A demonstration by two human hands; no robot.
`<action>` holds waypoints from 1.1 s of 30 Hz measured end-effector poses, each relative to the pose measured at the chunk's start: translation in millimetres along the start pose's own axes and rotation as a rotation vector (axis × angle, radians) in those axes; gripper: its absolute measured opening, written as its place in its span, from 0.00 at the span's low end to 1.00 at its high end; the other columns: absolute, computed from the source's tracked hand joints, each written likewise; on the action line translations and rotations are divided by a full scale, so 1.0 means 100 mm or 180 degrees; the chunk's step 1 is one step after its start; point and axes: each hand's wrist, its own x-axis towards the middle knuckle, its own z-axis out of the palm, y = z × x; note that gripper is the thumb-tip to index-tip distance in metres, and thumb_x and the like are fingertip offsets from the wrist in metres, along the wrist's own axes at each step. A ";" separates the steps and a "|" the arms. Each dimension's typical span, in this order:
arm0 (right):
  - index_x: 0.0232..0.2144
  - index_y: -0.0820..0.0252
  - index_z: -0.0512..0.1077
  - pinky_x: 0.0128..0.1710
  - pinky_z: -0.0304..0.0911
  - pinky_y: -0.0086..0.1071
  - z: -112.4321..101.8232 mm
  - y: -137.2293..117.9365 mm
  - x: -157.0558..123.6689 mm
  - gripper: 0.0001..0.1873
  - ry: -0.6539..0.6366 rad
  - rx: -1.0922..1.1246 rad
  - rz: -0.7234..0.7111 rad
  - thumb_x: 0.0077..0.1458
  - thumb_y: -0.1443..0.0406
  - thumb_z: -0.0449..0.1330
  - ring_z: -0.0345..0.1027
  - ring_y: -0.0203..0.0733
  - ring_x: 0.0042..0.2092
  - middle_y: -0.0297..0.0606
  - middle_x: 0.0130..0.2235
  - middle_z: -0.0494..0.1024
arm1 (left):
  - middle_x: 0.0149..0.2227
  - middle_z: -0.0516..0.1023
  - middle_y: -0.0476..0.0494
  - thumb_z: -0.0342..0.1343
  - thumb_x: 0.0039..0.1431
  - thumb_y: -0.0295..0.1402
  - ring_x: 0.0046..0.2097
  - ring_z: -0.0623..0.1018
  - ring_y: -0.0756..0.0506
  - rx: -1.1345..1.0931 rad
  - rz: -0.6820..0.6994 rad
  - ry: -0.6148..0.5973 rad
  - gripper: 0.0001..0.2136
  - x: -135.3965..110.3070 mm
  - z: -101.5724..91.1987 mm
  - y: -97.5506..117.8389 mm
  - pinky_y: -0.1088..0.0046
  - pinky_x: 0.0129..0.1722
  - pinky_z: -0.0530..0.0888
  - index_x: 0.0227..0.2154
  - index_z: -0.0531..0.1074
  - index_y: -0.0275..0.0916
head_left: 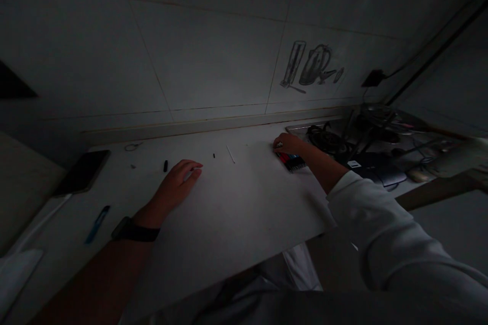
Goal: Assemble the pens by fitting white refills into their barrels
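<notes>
My left hand rests on the white table with thumb and forefinger brought together. A pale spot shows at the fingertips, too small to name. My right hand reaches over a flat pack of slim red, blue and black pen-like pieces. Its fingers are curled at the pack's far end, and what they grip is hard to see in the dim light. Between my hands lie a thin white stick and a tiny black piece. A short black cap-like piece is just beyond my left hand.
Along the left are a dark phone-like slab, a blue utility knife, a white cable and a small ring-shaped item. Cluttered black cables and a dark case lie beyond my right arm. A tiled wall stands behind the table.
</notes>
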 end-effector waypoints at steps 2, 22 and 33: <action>0.49 0.51 0.81 0.55 0.66 0.38 0.00 0.00 0.00 0.17 0.0002 0.0004 0.0018 0.60 0.55 0.64 0.73 0.50 0.54 0.45 0.54 0.79 | 0.50 0.76 0.42 0.48 0.73 0.45 0.53 0.77 0.41 -0.0001 0.0001 -0.0002 0.15 0.00 0.00 0.00 0.57 0.59 0.73 0.48 0.75 0.42; 0.51 0.51 0.80 0.56 0.64 0.38 0.03 0.02 0.01 0.19 0.0020 -0.0003 0.0043 0.60 0.54 0.64 0.71 0.51 0.56 0.45 0.55 0.79 | 0.49 0.78 0.41 0.48 0.73 0.45 0.53 0.77 0.40 0.0058 0.0053 -0.0039 0.16 0.01 0.02 -0.04 0.55 0.59 0.73 0.48 0.76 0.42; 0.48 0.57 0.79 0.55 0.65 0.41 -0.44 -0.32 -0.09 0.15 0.1149 0.0596 -0.0235 0.65 0.58 0.60 0.73 0.50 0.51 0.46 0.50 0.80 | 0.49 0.77 0.41 0.48 0.74 0.45 0.51 0.77 0.41 0.0056 -0.0003 -0.0067 0.16 0.01 0.01 0.00 0.59 0.53 0.76 0.46 0.77 0.41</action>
